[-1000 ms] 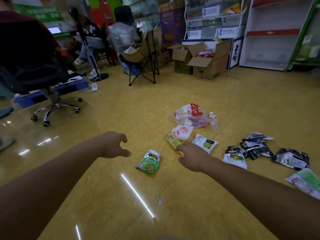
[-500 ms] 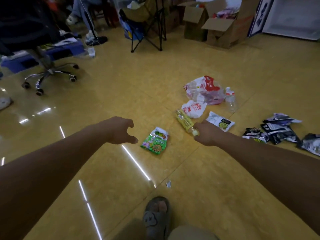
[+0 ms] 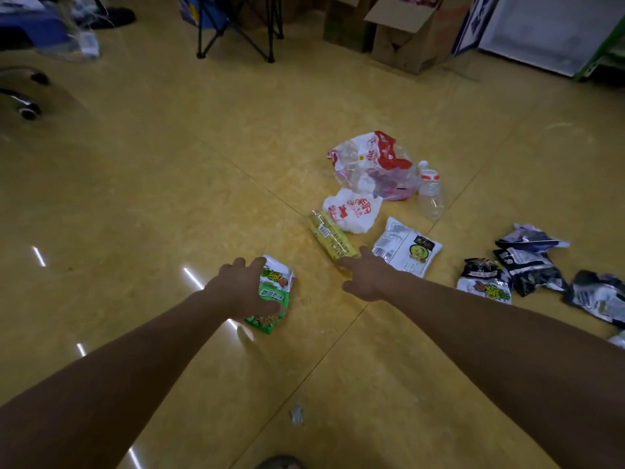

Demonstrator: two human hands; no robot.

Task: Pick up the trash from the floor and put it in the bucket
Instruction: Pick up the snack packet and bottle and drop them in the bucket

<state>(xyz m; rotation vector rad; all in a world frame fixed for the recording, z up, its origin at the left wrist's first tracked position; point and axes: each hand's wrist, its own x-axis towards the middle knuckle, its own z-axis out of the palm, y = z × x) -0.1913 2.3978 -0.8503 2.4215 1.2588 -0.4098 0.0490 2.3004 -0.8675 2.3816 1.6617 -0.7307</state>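
My left hand (image 3: 243, 289) has moved. Half a second ago it hung in the air to the left of the green snack bag (image 3: 275, 292), not touching it. Now it is down on the bag. The fingers (image 3: 253, 264) bend over the far end and the thumb lies across the near end, so it grips the bag. The bag is low at the yellow floor (image 3: 169, 198). I cannot tell if it has lifted off.

My right hand (image 3: 367, 277) is where it was, at the near end of the yellow bottle (image 3: 333, 240). Thumb and first finger pinch that end. The bottle lies flat on the floor in the same spot.

The view has tipped lower and closer, so the trash looks bigger. A white bag (image 3: 351, 209) with red print touches the yellow bottle. Behind it is a clear bag (image 3: 372, 164), with a clear bottle (image 3: 431, 194) beside it. A white packet (image 3: 407, 247) lies just beside my right hand. Dark packets (image 3: 527, 265) lie further right, as before. A small scrap (image 3: 297, 412) lies on the floor between my arms.
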